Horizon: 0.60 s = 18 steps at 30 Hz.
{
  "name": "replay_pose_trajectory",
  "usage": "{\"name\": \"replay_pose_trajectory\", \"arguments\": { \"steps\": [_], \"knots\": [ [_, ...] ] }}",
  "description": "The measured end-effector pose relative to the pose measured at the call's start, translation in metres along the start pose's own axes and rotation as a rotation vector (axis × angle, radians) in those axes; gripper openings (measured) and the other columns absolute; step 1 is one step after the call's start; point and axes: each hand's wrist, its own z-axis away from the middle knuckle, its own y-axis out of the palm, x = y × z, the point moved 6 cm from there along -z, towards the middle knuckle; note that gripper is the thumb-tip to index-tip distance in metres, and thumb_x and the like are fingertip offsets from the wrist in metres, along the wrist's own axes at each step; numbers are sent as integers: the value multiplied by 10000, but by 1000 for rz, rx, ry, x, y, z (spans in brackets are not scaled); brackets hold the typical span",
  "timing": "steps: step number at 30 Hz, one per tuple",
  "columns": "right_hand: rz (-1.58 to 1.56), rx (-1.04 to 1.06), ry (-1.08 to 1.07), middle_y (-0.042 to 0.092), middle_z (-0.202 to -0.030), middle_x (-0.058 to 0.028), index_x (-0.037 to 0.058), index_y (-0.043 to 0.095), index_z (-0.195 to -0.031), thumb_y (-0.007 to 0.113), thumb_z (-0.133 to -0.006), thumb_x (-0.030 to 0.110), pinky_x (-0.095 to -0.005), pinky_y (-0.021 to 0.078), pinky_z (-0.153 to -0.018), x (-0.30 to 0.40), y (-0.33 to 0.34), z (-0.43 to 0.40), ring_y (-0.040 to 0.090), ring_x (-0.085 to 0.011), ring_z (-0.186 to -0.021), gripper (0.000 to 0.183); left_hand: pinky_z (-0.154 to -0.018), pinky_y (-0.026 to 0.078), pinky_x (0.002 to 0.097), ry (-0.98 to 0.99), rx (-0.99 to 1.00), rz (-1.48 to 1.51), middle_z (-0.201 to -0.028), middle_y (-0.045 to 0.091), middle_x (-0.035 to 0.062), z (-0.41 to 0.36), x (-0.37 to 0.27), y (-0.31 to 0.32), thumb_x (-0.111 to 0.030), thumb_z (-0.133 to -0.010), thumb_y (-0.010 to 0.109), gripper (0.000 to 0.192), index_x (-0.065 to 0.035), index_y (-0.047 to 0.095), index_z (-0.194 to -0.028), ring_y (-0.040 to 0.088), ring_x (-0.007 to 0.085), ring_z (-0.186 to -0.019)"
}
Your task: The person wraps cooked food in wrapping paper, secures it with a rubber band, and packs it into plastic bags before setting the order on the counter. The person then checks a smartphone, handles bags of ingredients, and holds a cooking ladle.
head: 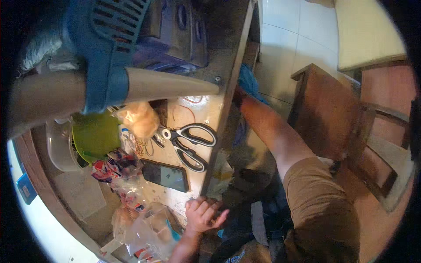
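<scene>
My left hand is at the near edge of the tabletop, fingers loosely curled, thumb apart, nothing seen in it. My right arm reaches past the table's side edge; the hand is mostly hidden there, beside blue plastic sheeting or a bag. Whether it grips anything is hidden. A smartphone lies dark screen up, just beyond my left hand. Beyond it are scissors with black and grey handles, their blades partly hidden near a tied plastic bag of pale orange contents.
Crumpled clear plastic bags and a patterned wrapper lie left of the phone. A green container stands behind. A thick tan pole crosses above, with a slotted blue plastic piece around it. Wooden furniture stands at right.
</scene>
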Motion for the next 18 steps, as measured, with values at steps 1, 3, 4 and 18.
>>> {"name": "replay_pose_trajectory", "arguments": {
  "steps": [1,3,4,18],
  "knots": [
    [-150,7,0,426,-1388,-197,29,432,-1353,692,-745,335,-449,304,-1071,10,-4,6,387,-356,-1291,729,-698,374,334,7,-7,12,-824,604,-26,-3,-3,-1,-334,-640,793,301,-184,664,-866,558,179,-818],
    [-507,50,33,423,-1391,-197,28,427,-1357,701,-735,325,-450,303,-1071,31,-4,25,384,-357,-1295,741,-705,409,344,39,-81,132,-821,612,-7,-7,-9,-3,-295,-643,794,289,-157,666,-862,566,195,-814],
    [-676,56,57,422,-1393,-196,27,425,-1358,705,-731,321,-450,303,-1072,40,-7,38,382,-358,-1297,748,-720,445,349,76,-111,264,-848,631,9,-14,-22,0,-247,-658,789,261,-133,670,-860,581,217,-832],
    [-126,-201,36,558,-1175,-275,-20,537,-1144,591,-850,256,-463,417,-932,19,2,143,522,-428,-1117,408,-859,448,368,-1477,-291,1178,-975,647,194,-145,88,212,-574,-827,593,681,61,630,-1070,599,302,-919]
  ]
}}
